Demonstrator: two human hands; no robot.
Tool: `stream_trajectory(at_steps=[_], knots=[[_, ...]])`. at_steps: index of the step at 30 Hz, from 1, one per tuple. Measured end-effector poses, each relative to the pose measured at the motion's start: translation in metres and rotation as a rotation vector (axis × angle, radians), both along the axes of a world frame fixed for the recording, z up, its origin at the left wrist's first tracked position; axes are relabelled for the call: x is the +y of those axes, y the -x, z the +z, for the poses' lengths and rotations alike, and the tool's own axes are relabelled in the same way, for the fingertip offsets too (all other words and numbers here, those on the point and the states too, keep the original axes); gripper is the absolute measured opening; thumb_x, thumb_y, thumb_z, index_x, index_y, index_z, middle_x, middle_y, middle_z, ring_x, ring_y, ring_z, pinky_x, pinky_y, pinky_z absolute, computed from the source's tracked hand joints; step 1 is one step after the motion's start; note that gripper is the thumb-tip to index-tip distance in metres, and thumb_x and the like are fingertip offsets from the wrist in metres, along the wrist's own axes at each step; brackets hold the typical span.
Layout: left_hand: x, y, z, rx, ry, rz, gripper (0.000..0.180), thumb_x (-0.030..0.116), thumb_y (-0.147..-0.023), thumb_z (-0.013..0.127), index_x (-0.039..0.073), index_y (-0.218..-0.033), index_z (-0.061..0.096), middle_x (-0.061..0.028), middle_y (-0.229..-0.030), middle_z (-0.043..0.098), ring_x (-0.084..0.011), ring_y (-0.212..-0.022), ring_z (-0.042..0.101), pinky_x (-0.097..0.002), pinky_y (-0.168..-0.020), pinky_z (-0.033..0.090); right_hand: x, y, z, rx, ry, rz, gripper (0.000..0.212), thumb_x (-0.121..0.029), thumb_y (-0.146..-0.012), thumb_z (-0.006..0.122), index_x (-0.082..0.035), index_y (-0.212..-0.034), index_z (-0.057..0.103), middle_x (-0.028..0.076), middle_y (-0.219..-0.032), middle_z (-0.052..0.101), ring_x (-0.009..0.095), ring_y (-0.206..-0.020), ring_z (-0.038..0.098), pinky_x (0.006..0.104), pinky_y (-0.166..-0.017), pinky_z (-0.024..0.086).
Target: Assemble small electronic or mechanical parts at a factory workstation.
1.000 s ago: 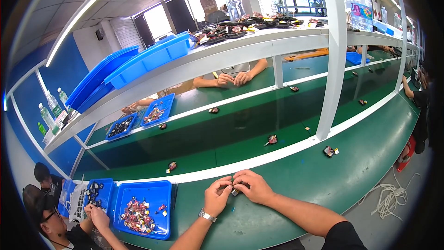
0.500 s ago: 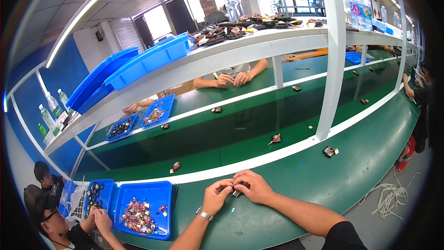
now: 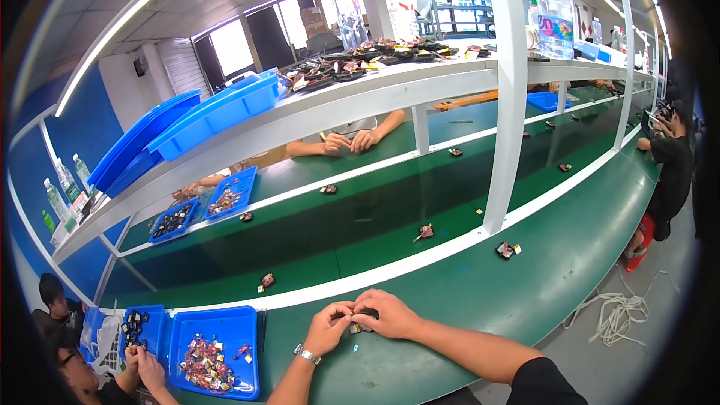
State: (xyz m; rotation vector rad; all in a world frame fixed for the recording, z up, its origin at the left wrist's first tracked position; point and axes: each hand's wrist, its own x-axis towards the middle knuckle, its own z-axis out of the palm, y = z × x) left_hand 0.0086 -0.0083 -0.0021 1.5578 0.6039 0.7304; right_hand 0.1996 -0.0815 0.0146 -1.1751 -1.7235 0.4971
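Green bench (image 3: 450,292), small part (image 3: 361,327), seemingly between hands (image 3: 327,330) (image 3: 388,316)

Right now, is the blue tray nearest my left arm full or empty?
Partly full: the blue tray holds a heap of small parts, with bare blue bottom showing around it.

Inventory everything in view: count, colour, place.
Small part: one, dark and pale, at fingertips
Assemblies: several, red and black, bench and belt
Trays: several, blue, benches and shelf
Loose parts: many, mixed colours, trays and shelf
Workbenches: two, green, either side of belt
Belt: one, green, between benches
Bottles: several, mostly clear, shelf
Shelf: one, white, above belt
Cord: one, white, floor right
Co-workers: several, mostly dark-clad, around belt
Watch: one, silver, left wrist
Left hand, right hand: two, bare, foreground
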Motion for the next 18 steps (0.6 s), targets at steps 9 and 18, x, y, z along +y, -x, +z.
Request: stream_trajectory(at_steps=[9, 18], knots=[[-0.014, 0.003, 0.035, 0.264, -0.41, -0.31, 0.005, 0.009, -0.08, 0.065, 0.006, -0.084, 0.064, -0.0075, -0.109, 0.068, -0.0218, -0.104, 0.06, -0.0354, -0.094, 0.046, 0.052, -0.131, 0.005, -0.304, 0.155, -1.024, 0.049, -0.029, -0.074, 0.077, 0.001, -0.102, 0.051, 0.02, -0.105, 0.054, 0.038, -0.097, 0.053, 0.0455, -0.087, 0.045], [-0.007, 0.012, 0.025, 0.274, -0.178, -0.452, 0.027, 0.011, -0.088, 0.062, 0.006, -0.115, 0.064, -0.0053, -0.114, 0.068, -0.0107, -0.092, 0.062, -0.0287, -0.085, 0.05, 0.084, -0.15, -0.017, -0.338, 0.167, -1.163, 0.037, -0.01, -0.075, 0.065, 0.002, -0.101, 0.042, 0.025, -0.1, 0.056, 0.041, -0.093, 0.056, 0.048, -0.082, 0.046]])
